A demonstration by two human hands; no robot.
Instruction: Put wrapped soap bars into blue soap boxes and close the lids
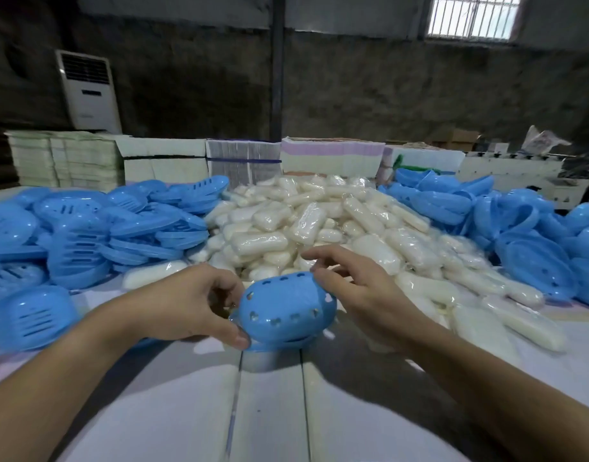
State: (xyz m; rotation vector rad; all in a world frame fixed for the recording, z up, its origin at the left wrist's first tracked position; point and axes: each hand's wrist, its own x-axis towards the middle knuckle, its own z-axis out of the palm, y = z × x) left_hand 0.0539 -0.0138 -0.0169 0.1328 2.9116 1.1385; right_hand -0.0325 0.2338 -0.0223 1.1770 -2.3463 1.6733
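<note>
Far left of the soap box, a heap of blue lids and trays [76, 228] piled on the bench [269, 411], slotted sides showing. Left hand [186, 305] comes in just left of the soap box, thumb and fingers pinching its left end, thumb tip on the lower rim. Blue soap box [286, 311] sits at bench centre, lid down over the base, row of small holes across the top; can't tell if it's fully snapped shut. Right hand [363, 295] just right of the soap box, fingers spread and loose, fingertips touching the upper right edge, not gripping. Behind the soap box, a big mound of wrapped soap bars [319, 221] in clear film. Far right of the soap box, another blue heap [519, 228]. Stacked cartons [239, 158] behind the mound.
</note>
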